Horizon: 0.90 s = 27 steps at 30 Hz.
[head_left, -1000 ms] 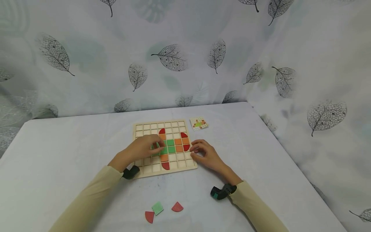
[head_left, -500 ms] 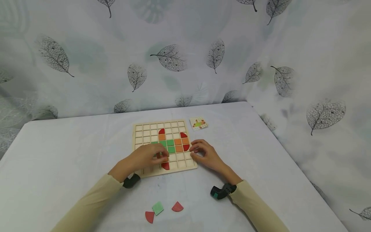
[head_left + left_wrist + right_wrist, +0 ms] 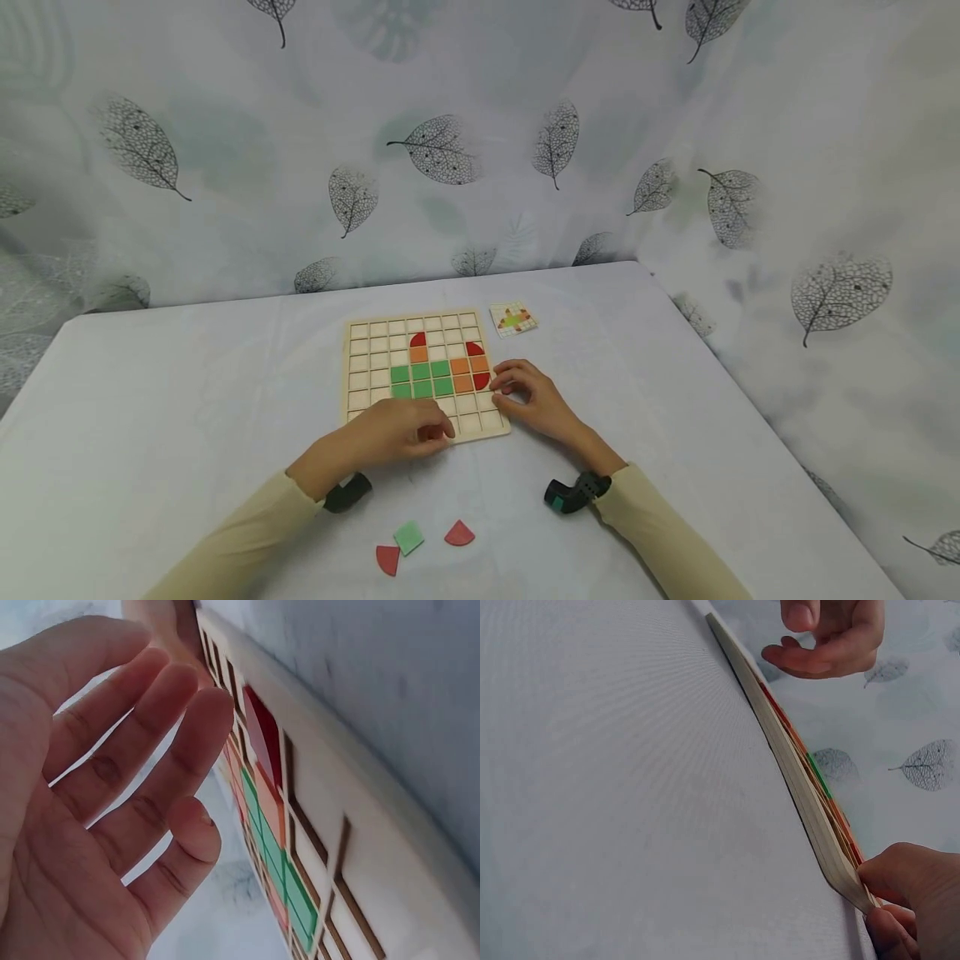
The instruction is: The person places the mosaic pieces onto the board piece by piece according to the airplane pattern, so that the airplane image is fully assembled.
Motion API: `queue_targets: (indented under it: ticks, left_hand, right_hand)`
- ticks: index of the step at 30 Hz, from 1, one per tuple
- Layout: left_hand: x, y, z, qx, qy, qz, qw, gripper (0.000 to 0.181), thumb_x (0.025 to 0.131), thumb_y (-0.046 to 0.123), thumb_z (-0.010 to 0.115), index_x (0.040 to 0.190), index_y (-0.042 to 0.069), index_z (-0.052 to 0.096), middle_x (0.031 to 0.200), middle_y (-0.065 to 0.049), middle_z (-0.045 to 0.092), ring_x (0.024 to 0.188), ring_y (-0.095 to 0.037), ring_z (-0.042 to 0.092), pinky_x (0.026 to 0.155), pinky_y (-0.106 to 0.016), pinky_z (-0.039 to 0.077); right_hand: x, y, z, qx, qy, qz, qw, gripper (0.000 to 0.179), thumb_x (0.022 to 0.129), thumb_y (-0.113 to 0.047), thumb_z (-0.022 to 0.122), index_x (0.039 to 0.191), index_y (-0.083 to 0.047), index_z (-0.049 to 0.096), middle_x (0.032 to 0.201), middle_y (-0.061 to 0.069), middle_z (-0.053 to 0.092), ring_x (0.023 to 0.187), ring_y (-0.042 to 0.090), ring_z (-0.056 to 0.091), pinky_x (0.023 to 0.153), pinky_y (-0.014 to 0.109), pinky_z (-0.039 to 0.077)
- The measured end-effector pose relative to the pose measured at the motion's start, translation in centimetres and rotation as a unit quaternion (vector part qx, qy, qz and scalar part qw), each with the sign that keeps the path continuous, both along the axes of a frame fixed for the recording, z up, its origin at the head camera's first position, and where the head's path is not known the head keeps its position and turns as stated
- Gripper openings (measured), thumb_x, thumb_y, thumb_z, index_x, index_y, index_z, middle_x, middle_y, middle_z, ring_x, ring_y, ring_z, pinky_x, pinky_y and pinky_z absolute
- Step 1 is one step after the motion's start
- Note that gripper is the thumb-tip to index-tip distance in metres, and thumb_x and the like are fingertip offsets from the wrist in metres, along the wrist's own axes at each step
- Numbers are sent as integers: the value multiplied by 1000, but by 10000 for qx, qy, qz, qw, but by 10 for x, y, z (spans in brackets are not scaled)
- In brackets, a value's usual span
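Note:
A wooden grid board (image 3: 367, 343) bears green squares (image 3: 422, 372), orange squares (image 3: 461, 365) and red quarter-circle pieces (image 3: 475, 348). My left hand (image 3: 392, 435) hovers over the board's front edge with fingers loosely bent; the left wrist view shows nothing in it. Beneath that hand, a red piece (image 3: 261, 735) and an orange one (image 3: 270, 793) sit in the grid, hidden from the head view. At the board's right edge, my right hand (image 3: 536, 402) grips the rim between thumb (image 3: 896, 871) and fingers.
Nearer on the white tablecloth (image 3: 187, 400) lie a loose green square (image 3: 408, 538) and two red quarter-circles, one left (image 3: 387, 560) and one right (image 3: 460, 534). A small pattern card (image 3: 513, 319) lies beyond the board's right corner. Leaf-printed cloth (image 3: 450, 208) hangs behind.
My left hand has drawn back from the green squares toward the board's front edge, uncovering the green block and now covering the front orange and red pieces. The right hand stays put.

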State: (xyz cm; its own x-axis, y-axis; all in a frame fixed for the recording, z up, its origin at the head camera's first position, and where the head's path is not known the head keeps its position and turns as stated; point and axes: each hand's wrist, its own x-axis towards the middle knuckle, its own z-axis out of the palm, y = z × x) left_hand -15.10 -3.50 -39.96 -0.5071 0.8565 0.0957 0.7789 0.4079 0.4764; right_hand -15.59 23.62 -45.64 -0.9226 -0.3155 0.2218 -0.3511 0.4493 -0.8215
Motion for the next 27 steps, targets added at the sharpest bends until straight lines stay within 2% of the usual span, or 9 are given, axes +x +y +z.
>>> queue_targets:
  ticks: [6, 10, 13, 20, 27]
  left_hand:
    - [10, 7, -4, -174, -176, -466, 9986, 16, 86, 22, 74, 100, 17, 70, 84, 10, 61, 75, -1, 55, 66, -15, 43]
    - [19, 10, -6, -244, -446, -627, 9967, 18, 85, 27, 75, 100, 19, 70, 84, 12, 61, 76, 1, 55, 68, -13, 42]
    - [25, 13, -9, -304, -520, -763, 9953, 19, 84, 31, 76, 99, 20, 71, 85, 13, 60, 77, 3, 54, 68, -11, 41]
    - [41, 21, -10, -422, -364, -1048, 9929, 30, 78, 47, 78, 96, 25, 71, 84, 16, 57, 76, 6, 51, 66, -9, 37]
    - [50, 24, -10, -593, 79, -1166, 9914, 32, 70, 46, 84, 94, 30, 72, 87, 20, 57, 79, 9, 51, 68, -9, 34]
  right_hand:
    - [-1, 1, 0, 38, -11, -8, 10000, 15, 87, -6, 71, 102, -4, 68, 125, 14, 56, 101, 23, 61, 90, 28, 50]
    - [-1, 1, 0, 2, 1, 26, 10000, 15, 87, -6, 71, 102, -3, 68, 125, 14, 56, 102, 23, 61, 89, 28, 50]
    - [-1, 1, 0, -19, 22, 42, 10000, 15, 87, -6, 71, 102, -3, 68, 125, 15, 56, 102, 24, 61, 89, 28, 50]
    - [-1, 1, -1, -41, -6, 30, 10000, 15, 88, -6, 71, 102, -4, 68, 125, 14, 56, 102, 24, 60, 89, 28, 50]
    - [-1, 2, -3, -196, 39, 94, 9998, 17, 87, -2, 71, 103, 1, 68, 126, 18, 56, 105, 30, 60, 90, 39, 51]
